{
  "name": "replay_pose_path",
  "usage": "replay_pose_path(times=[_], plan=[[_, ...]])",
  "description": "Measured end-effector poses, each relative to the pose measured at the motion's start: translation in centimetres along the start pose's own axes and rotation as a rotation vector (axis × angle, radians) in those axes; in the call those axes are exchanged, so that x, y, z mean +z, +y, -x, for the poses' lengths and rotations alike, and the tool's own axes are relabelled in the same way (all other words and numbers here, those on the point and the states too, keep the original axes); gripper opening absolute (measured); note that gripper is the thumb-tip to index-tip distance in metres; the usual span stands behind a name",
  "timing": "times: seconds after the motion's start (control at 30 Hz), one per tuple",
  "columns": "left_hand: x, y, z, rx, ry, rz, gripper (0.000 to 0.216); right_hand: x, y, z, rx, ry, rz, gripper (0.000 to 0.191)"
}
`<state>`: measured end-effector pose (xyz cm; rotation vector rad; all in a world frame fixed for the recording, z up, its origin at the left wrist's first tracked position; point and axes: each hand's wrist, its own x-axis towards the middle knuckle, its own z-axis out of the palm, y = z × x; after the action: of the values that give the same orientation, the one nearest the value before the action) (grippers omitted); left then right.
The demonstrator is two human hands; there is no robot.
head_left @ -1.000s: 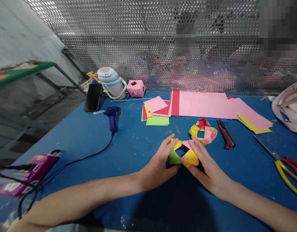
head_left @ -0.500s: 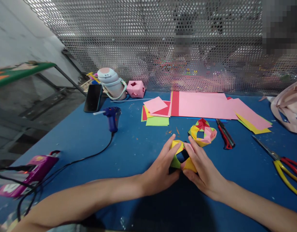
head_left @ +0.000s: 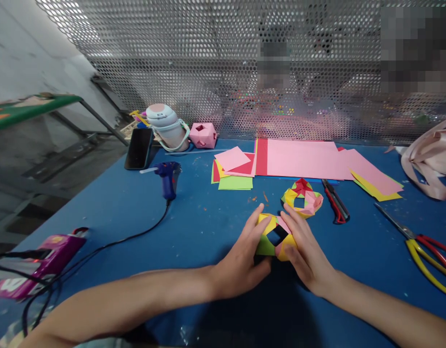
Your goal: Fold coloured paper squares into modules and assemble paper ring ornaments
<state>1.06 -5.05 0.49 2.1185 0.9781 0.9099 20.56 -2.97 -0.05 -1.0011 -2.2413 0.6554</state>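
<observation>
Between my two hands is a folded paper ring in yellow, green and pink, with a square hole facing me. My left hand grips its left side, fingers over the top and thumb low in front. On the other side my right hand is closed on it, the thumb pressing the yellow front corner. Just beyond my right fingers lies a second folded paper ring in red, pink, yellow and green, flat on the blue table. The far side of the held ring is hidden.
A blue glue gun trails its cord to a purple power strip. Paper squares and pink sheets lie at the back. Right are a utility knife and scissors. A phone, bottle and pink paper ball stand back left.
My right thumb has moved up onto the front of the held paper ring, which has turned slightly. The whole view has shifted a little; the other things lie as before.
</observation>
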Motion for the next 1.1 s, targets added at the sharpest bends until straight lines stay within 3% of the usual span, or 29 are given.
replay_pose_path(times=[0.2,0.47,0.73,0.9,1.1], plan=[[0.4,0.2,0.2,-0.013,-0.026,0.015,0.085,0.8,-0.1,-0.1,-0.131,0.034,0.116,0.055],[0.3,0.4,-0.3,-0.028,-0.021,0.024,0.089,0.7,-0.1,-0.3,-0.043,0.018,0.136,0.057],[-0.6,0.0,-1.0,-0.188,0.005,0.06,0.072,-0.1,0.0,0.2,0.017,-0.045,-0.118,0.063],[-1.2,-0.7,-1.2,-0.206,0.007,0.155,0.06,0.0,0.6,0.4,0.064,-0.037,-0.12,0.062],[-1.0,-0.9,-1.3,-0.293,0.029,0.184,0.046,0.4,0.6,0.2,-0.028,-0.016,-0.103,0.06]])
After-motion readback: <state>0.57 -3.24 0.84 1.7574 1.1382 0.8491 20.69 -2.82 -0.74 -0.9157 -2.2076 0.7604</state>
